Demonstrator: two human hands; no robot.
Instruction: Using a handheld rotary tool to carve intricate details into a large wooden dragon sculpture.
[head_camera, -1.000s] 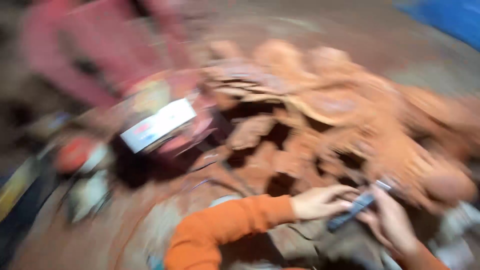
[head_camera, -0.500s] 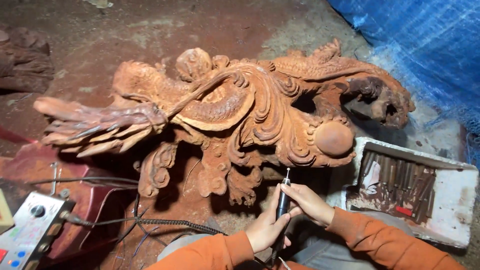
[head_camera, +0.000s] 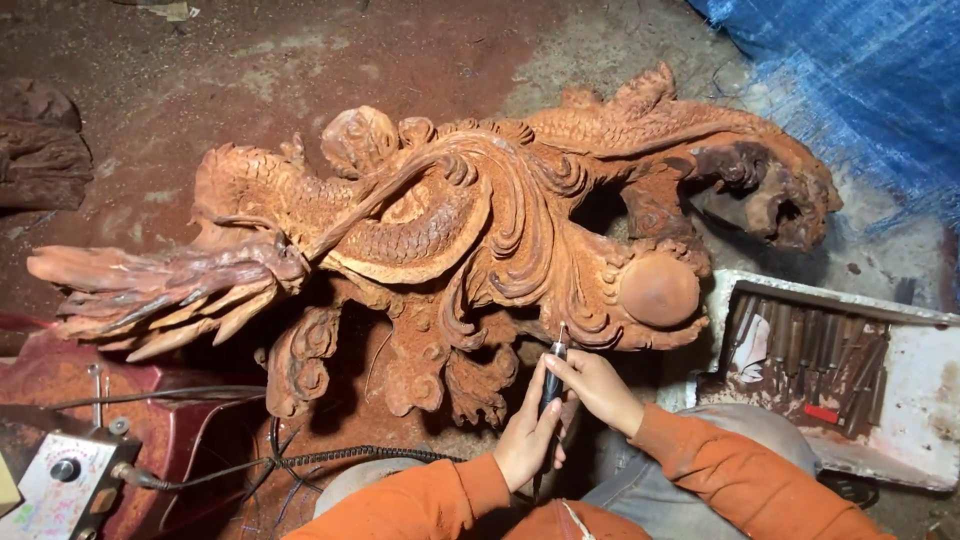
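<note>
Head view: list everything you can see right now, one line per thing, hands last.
carving: one, reddish-brown wood, dragon-like with scales and swirls, across the middle of the floor
ball: one, smooth reddish, on the carving's right side
rotary tool: one, dark, slim, tip at the carving's lower edge
cable: one, dark coiled, running from the control box towards the hands
control box: one, pale with a knob, bottom left
tray: one, white and dusty, right, holding a row of chisels
tarp: one, blue, top right
wood block: one, dark, left edge
floor: reddish dust
left hand: orange sleeve, gripping the rotary tool
right hand: orange sleeve, fingers on the rotary tool
</note>
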